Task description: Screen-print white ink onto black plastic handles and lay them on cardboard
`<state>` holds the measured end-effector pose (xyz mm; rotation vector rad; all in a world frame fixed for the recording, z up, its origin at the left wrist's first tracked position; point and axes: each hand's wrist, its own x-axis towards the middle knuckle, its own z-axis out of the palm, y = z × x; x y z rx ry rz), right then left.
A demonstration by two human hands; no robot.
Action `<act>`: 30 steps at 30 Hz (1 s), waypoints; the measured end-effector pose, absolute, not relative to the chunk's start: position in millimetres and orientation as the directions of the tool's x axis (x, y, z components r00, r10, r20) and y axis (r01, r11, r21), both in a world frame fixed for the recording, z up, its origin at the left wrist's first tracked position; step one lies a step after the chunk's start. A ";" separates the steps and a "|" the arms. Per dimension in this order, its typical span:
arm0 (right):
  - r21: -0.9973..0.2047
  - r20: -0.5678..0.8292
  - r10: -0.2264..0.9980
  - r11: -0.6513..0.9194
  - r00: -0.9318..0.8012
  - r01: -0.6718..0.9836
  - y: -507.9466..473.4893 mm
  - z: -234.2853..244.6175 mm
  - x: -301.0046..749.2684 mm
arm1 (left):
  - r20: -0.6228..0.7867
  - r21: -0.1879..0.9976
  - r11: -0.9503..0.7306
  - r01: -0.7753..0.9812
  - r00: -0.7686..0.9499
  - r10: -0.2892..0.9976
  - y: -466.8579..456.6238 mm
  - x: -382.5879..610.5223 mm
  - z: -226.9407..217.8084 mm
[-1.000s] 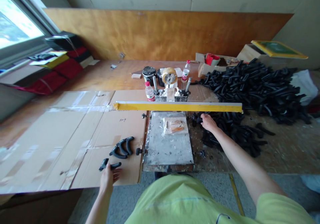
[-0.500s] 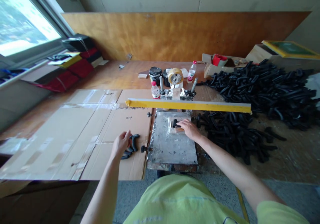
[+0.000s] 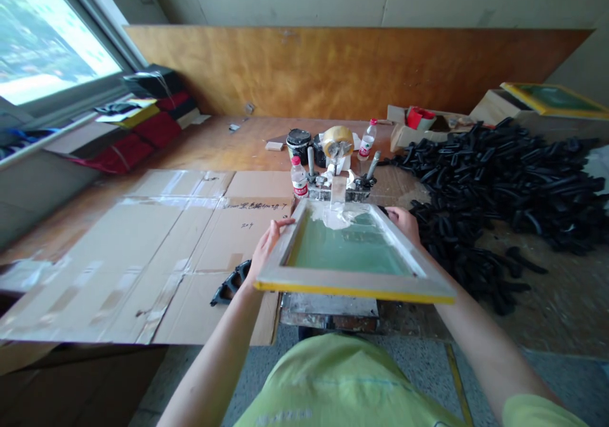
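Observation:
A screen-printing frame [image 3: 356,278] with green mesh and a yellow-taped edge slopes over the metal base plate [image 3: 328,304]. Whitish ink is smeared on the mesh towards its back. My left hand [image 3: 267,244] is closed on the frame's left bar. At the right bar, my right hand [image 3: 404,223] has its fingers curled against the edge; a small dark thing by its fingertips is too unclear to name. Several black curved handles [image 3: 231,285] lie in a row on the cardboard beside my left wrist. The jig on the plate is hidden under the frame.
A large heap of black handles [image 3: 504,186] covers the right side of the table. Behind the frame stand two plastic bottles [image 3: 299,178], ink tubs [image 3: 298,146] and a tape roll [image 3: 337,141]. Flattened cardboard [image 3: 157,236] spreads across the left.
The screen frame has swung down from nearly edge-on and now covers the jig. My right hand has left the black handle on the jig; both hands have moved to the frame's sides.

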<state>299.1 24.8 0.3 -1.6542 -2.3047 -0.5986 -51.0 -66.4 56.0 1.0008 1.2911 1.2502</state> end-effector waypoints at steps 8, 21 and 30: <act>-0.230 0.313 0.858 0.484 -0.407 0.844 66.9 26.3 193.9 | -0.401 0.915 0.396 -0.076 -0.061 0.914 -97.6 -52.1 -39.8; -0.241 0.054 0.613 0.774 -0.788 0.585 2.1 13.9 213.4 | -0.374 0.927 0.376 0.013 -0.072 0.925 -94.5 -58.9 -71.2; -0.224 0.269 0.628 0.778 -0.730 0.587 -17.1 -7.2 213.9 | -0.374 0.926 0.368 -0.080 -0.067 0.925 -97.1 -55.3 -51.6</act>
